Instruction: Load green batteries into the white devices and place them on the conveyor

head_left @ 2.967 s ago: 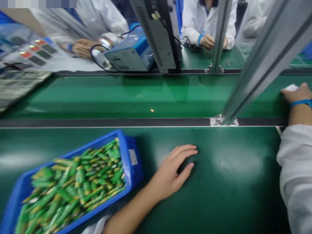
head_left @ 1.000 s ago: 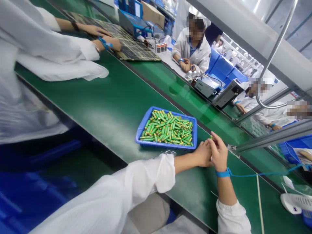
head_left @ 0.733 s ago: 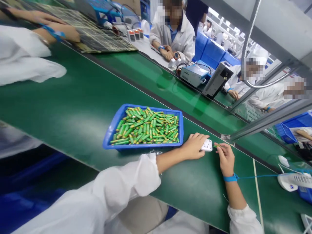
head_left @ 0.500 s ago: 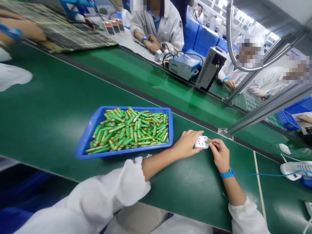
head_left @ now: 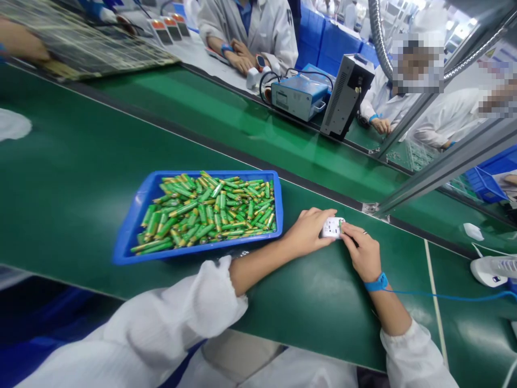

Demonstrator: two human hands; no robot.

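Observation:
A small white device (head_left: 332, 228) lies on the green work surface, its face with small dark openings upward. My left hand (head_left: 309, 231) grips its left side between thumb and fingers. At its right end, my right hand (head_left: 361, 248) pinches a small green battery (head_left: 341, 222), mostly hidden by the fingertips and lying against the device. A blue strap circles my right wrist. Left of my hands, a blue tray (head_left: 278, 207) holds a heap of green and gold batteries (head_left: 210, 213).
Beyond the green belt (head_left: 226, 124) stand a blue instrument (head_left: 297, 97) and a grey box (head_left: 347, 97). A metal post (head_left: 440, 161) rises at the right. People in white coats sit opposite. A white corded device (head_left: 490, 269) lies far right.
The battery in my right hand has moved from sticking out at the device's right edge to lying against it. The view has shifted slightly, and the person's arm at upper left has moved back.

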